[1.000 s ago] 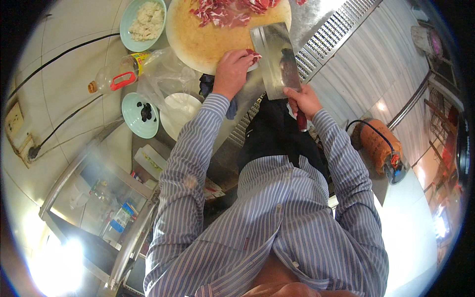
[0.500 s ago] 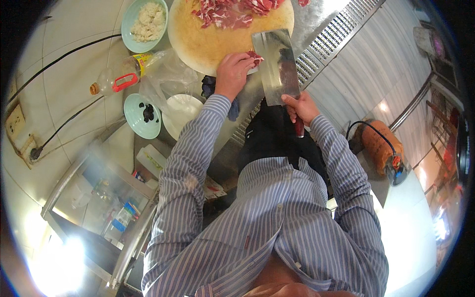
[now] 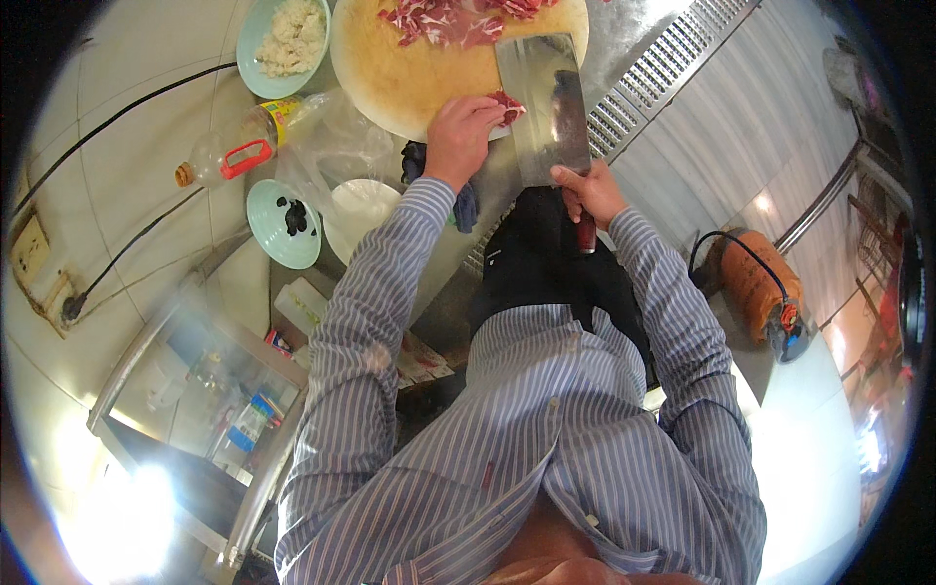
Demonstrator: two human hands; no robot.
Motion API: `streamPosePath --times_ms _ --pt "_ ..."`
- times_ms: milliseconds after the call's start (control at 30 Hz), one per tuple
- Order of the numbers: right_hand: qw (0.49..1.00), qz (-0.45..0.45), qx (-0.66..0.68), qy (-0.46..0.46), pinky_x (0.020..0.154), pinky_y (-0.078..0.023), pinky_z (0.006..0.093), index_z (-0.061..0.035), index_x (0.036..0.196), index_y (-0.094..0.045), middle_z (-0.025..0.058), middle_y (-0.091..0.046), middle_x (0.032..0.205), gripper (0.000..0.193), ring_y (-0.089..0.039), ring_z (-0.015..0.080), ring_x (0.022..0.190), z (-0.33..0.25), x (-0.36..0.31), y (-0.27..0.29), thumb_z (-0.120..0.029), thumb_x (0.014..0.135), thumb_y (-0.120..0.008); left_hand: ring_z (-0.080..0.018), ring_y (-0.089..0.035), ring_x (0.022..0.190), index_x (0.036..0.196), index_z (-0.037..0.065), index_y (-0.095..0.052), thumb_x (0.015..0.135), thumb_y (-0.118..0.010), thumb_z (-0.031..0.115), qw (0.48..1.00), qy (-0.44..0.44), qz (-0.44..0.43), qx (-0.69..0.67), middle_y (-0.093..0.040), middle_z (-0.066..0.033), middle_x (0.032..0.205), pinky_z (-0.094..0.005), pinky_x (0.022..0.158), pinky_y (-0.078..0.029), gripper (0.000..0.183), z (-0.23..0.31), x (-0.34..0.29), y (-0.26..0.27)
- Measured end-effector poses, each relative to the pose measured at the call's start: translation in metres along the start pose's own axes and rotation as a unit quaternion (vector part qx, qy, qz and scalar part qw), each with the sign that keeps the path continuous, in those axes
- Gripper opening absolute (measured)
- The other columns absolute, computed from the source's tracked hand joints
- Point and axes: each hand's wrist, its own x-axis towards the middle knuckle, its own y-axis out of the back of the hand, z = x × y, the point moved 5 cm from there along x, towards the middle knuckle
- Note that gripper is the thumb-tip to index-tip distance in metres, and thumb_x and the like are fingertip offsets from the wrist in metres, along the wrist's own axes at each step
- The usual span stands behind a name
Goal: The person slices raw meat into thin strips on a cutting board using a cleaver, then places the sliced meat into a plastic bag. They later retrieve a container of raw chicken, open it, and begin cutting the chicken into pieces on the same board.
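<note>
My right hand (image 3: 594, 196) is wrapped round the wooden handle of a broad cleaver (image 3: 544, 122), thumb against the base of the blade. The blade lies over the near right edge of a round cutting board (image 3: 414, 83). My left hand (image 3: 458, 142) has its fingers bent together on a small piece of red meat (image 3: 509, 109) with white fat, close beside the blade's left edge. Thin slices of raw meat (image 3: 450, 21) lie in a loose heap at the board's far side. The palm side of my left hand is hidden.
Left of the board are a pale green bowl of whitish food (image 3: 292, 39), a plastic bottle with a red handle (image 3: 226, 161), a clear bag (image 3: 336, 136), a green bowl with black pieces (image 3: 283, 226) and a white bowl (image 3: 359, 216). A slotted metal drain (image 3: 663, 73) runs along the right.
My right hand and the cleaver have shifted a little away from my body. My left hand, with the meat, has moved slightly the same way and to the right.
</note>
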Motion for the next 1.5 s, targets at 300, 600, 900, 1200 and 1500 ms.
streamPosePath --times_ms 300,600,900,1200,1500 --pt "0.998 0.013 -0.044 -0.047 0.039 -0.039 0.0323 -0.0009 0.077 -0.060 0.0031 -0.049 0.052 0.038 -0.046 0.0147 0.038 -0.009 -0.001 -0.006 -0.030 0.097 -0.073 -0.0275 -0.068 0.094 0.097 0.009 -0.079 0.084 -0.077 0.009 1.000 0.008 0.000 -0.008 -0.074 -0.0062 0.101 -0.0397 0.082 -0.055 0.014 -0.002 -0.002 0.001" --pt "0.989 0.010 -0.123 -0.081 0.038 -0.038 0.0325 -0.0025 0.072 -0.060 0.0053 -0.050 0.048 0.041 -0.048 0.0154 0.037 -0.010 -0.002 0.005 -0.032 0.096 -0.075 -0.0287 -0.067 0.092 0.098 0.010 -0.080 0.084 -0.077 0.009 0.999 0.018 -0.019 0.026 -0.073 -0.0070 0.099 -0.0404 0.083 -0.055 0.014 -0.003 -0.001 0.003" --pt "0.979 0.007 -0.153 -0.136 0.039 -0.037 0.0370 -0.0013 0.070 -0.059 0.0074 -0.052 0.050 0.041 -0.049 0.0168 0.038 -0.014 -0.001 0.003 -0.029 0.096 -0.073 -0.0299 -0.068 0.088 0.096 0.009 -0.078 0.082 -0.075 0.007 1.000 0.013 0.011 0.008 -0.073 -0.0084 0.092 -0.0410 0.078 -0.056 0.014 0.002 -0.007 0.006" --pt "0.978 0.030 -0.177 -0.108 0.040 -0.039 0.0360 0.0005 0.071 -0.064 0.0071 -0.051 0.046 0.040 -0.048 0.0177 0.037 -0.018 0.004 -0.002 -0.029 0.096 -0.072 -0.0307 -0.068 0.093 0.099 0.008 -0.076 0.082 -0.071 0.004 0.999 0.004 0.038 0.035 -0.073 -0.0089 0.096 -0.0422 0.083 -0.056 0.018 0.007 -0.015 0.007" --pt "0.947 0.052 -0.301 -0.101 0.041 -0.040 0.0358 0.0014 0.073 -0.064 0.0061 -0.053 0.049 0.038 -0.051 0.0168 0.038 -0.030 -0.007 -0.017 -0.027 0.096 -0.072 -0.0298 -0.067 0.097 0.100 0.006 -0.076 0.084 -0.071 0.007 0.996 0.021 0.067 0.062 -0.073 -0.0092 0.098 -0.0413 0.086 -0.056 0.016 0.014 -0.024 0.006"
